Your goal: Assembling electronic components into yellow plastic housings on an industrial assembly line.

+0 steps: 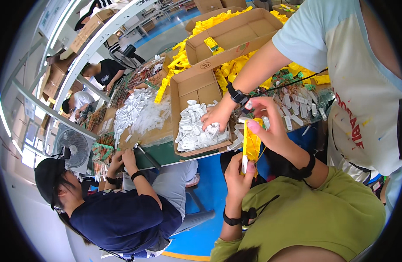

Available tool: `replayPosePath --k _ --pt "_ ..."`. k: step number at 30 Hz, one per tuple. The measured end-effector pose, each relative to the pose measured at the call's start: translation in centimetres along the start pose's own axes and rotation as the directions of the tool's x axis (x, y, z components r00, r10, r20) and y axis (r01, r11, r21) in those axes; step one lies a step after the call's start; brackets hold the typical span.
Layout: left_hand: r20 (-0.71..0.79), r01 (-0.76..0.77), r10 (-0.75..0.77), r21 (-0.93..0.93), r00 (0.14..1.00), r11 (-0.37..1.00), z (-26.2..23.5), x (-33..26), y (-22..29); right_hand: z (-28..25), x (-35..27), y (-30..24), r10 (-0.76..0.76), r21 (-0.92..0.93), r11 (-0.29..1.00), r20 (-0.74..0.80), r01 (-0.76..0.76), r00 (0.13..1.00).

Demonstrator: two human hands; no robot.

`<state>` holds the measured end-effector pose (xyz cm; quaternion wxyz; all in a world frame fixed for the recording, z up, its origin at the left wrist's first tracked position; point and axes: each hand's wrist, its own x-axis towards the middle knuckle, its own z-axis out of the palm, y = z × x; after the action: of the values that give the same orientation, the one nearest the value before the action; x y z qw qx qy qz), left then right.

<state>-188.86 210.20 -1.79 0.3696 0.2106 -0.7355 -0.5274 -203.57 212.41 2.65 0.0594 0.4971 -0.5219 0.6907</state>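
The left hand [237, 174] pinched the lower end of a yellow plastic strip [250, 146] held upright above the lap, while the right hand [267, 126] closed around its top. By the look of it the work was midway: a cardboard box [197, 89] of white parts [196, 131] on the desk [166, 153] remained well filled.

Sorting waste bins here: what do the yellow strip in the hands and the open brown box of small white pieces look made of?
Yellow strip: likely glossy plastic, bright with a slight sheen. Open brown box: matte corrugated cardboard, with folded flaps. Small white pieces: probably smooth moulded plastic; too small to be sure.
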Motion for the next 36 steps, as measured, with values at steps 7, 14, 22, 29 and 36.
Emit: replayPosePath --k 7,14,22,29,36 --pt "0.041 0.046 -0.046 0.003 0.998 0.999 0.6 -1.0 -2.8 -1.8 -0.7 0.9 0.525 0.268 0.536 0.636 -0.800 0.565" --pt "0.029 0.135 -0.136 0.006 0.990 0.991 0.8 -1.1 -2.3 -1.5 -1.1 0.4 0.599 0.349 0.361 0.623 -0.865 0.502" --pt "0.020 0.001 0.003 -0.195 1.000 0.981 0.6 0.9 -0.9 -2.7 -1.7 -0.2 0.380 0.392 0.625 0.603 -0.675 0.701" --pt "0.021 -0.031 0.034 -0.113 0.999 0.993 1.6 1.4 0.4 -2.7 -1.2 -0.5 0.467 0.515 0.460 0.552 -0.724 0.690" --pt "0.034 -0.075 0.070 0.202 0.997 0.977 1.7 1.4 1.4 -2.8 -1.7 0.5 0.481 0.516 0.473 0.528 -0.714 0.700"
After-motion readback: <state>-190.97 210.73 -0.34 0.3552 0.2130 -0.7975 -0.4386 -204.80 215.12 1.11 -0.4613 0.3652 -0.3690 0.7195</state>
